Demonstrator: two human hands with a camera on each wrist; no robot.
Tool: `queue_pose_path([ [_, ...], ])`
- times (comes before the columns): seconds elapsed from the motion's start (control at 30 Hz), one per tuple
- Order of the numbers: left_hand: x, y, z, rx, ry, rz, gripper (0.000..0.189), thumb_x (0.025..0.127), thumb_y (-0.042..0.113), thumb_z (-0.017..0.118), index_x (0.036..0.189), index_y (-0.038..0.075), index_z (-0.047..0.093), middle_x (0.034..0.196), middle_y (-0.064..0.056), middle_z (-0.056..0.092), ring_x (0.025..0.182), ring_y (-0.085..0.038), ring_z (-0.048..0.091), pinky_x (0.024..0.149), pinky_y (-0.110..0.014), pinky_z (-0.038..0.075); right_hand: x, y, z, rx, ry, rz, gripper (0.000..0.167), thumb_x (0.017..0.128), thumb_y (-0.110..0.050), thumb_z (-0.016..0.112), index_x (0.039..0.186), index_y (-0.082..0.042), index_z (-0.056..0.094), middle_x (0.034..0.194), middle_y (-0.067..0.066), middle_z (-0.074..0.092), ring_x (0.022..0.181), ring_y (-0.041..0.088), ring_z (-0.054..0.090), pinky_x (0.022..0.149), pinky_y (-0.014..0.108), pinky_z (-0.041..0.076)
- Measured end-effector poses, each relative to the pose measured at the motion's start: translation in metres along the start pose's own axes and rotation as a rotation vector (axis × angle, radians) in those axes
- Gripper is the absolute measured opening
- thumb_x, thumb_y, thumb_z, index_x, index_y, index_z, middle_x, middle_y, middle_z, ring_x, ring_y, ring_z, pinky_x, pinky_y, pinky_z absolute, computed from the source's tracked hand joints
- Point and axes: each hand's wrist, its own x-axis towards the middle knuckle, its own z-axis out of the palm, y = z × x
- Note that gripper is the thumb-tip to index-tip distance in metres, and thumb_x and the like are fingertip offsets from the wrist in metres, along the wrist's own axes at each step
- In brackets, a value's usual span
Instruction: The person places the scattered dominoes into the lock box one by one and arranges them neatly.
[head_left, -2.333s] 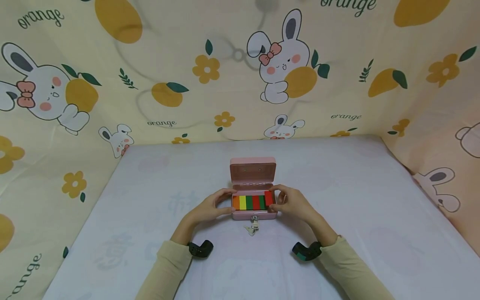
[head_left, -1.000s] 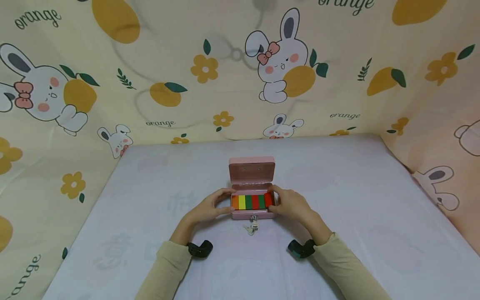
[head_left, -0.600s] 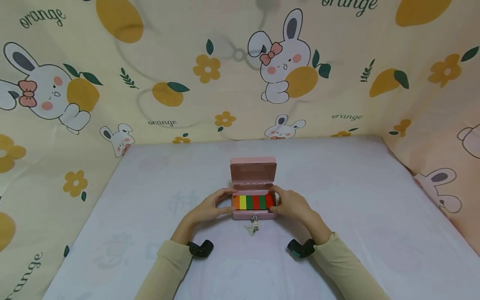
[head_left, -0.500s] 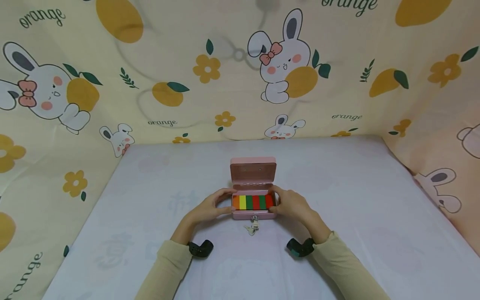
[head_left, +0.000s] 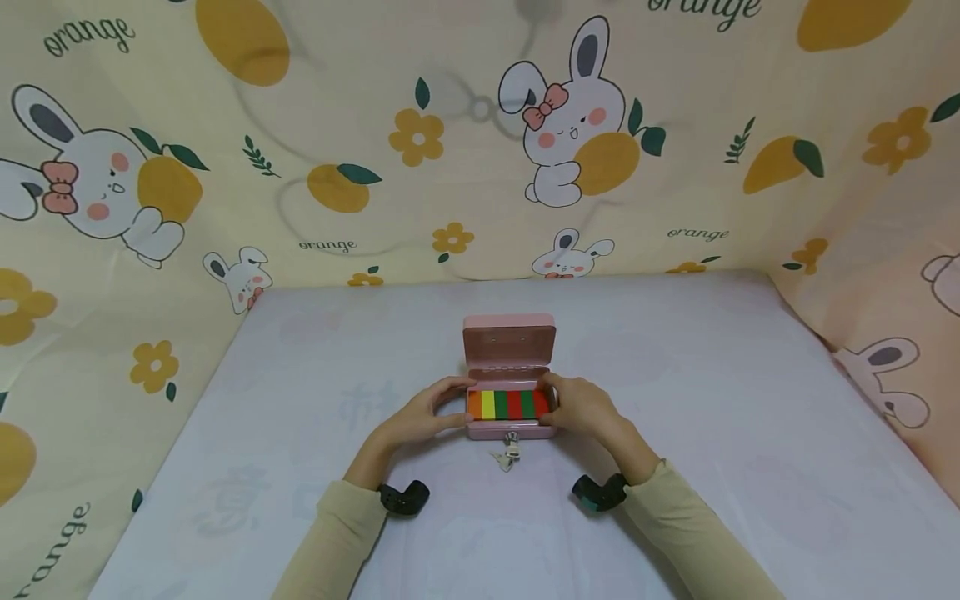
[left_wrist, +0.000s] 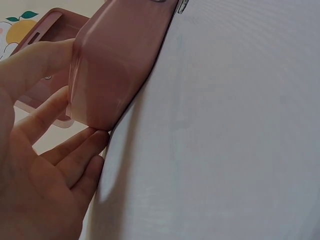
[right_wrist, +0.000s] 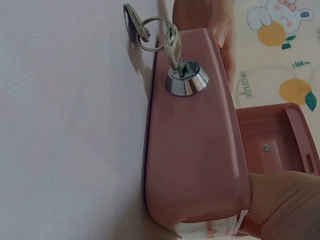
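Note:
A pink metal cash box [head_left: 491, 432] sits in the middle of the table, its lid [head_left: 509, 345] raised. Inside runs a row of coloured blocks [head_left: 501, 405]: orange, yellow, green and red. My left hand [head_left: 420, 417] holds the box's left end, thumb at the front rim and fingers behind. In the left wrist view its fingertips touch the box's end wall [left_wrist: 100, 92]. My right hand [head_left: 588, 408] reaches into the right end, thumb and forefinger at the two ends of the last red block [head_left: 540, 403]. In the right wrist view the box wall hides those fingertips.
Keys on a ring [right_wrist: 155, 35] hang from the silver lock [right_wrist: 188, 82] on the box front and touch the white tablecloth [head_left: 300, 467]. A cloth printed with rabbits and oranges [head_left: 450, 192] stands behind the table and along both sides.
The red block at the right end stood tilted above the row earlier; now it lies level with the others. My right hand has lowered and shifted slightly left. The left hand keeps its hold.

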Motion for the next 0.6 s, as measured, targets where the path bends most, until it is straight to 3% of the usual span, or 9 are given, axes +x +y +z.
queue_pose_path([
  [0.6, 0.0019, -0.0014, 0.0020, 0.008, 0.004, 0.000, 0.057, 0.091, 0.015, 0.065, 0.143, 0.012, 0.041, 0.154, -0.010, 0.040, 0.147, -0.029, 0.033, 0.123, -0.050, 0.025, -0.0029, 0.0016, 0.0016, 0.041, 0.021, 0.000, 0.049, 0.079, -0.022, 0.078, 0.123, -0.011, 0.058, 0.080, 0.008, 0.062, 0.072, 0.019, 0.051, 0.058, 0.024, 0.038],
])
